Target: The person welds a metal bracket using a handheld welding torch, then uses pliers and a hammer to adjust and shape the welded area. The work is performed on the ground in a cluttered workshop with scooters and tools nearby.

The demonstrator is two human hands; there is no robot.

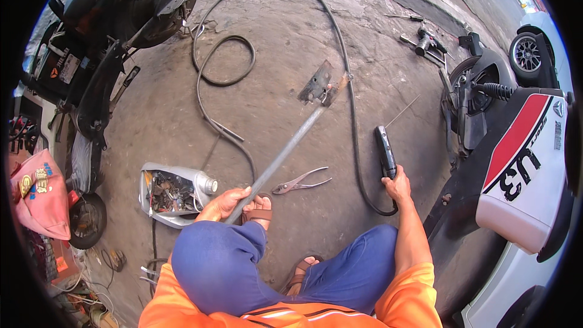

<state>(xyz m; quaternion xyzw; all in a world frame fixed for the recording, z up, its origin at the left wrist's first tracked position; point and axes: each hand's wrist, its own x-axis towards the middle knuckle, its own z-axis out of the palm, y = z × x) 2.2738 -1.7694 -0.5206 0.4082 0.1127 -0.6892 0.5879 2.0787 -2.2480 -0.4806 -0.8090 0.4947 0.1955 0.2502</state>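
Note:
My left hand (228, 203) is closed round the near end of a grey metal pipe (285, 153), close to my knee and foot. The pipe slants up and away to a dark flat plate with holes (316, 84) at its far end. In my right hand (397, 186) is a black welding electrode holder (385, 150), gripped at its lower end. A thin electrode rod (403, 111) sticks out of it toward the upper right, apart from the plate. On the ground between my hands lie pliers (294, 186) with their handles spread.
A cut-open plastic jug (146, 189) holding small metal scraps stands left. The welding cable (348, 76) loops over the ground. Motor scooters stand at the far left (91, 73) and right (525, 170). A power drill (429, 41) lies at the far right.

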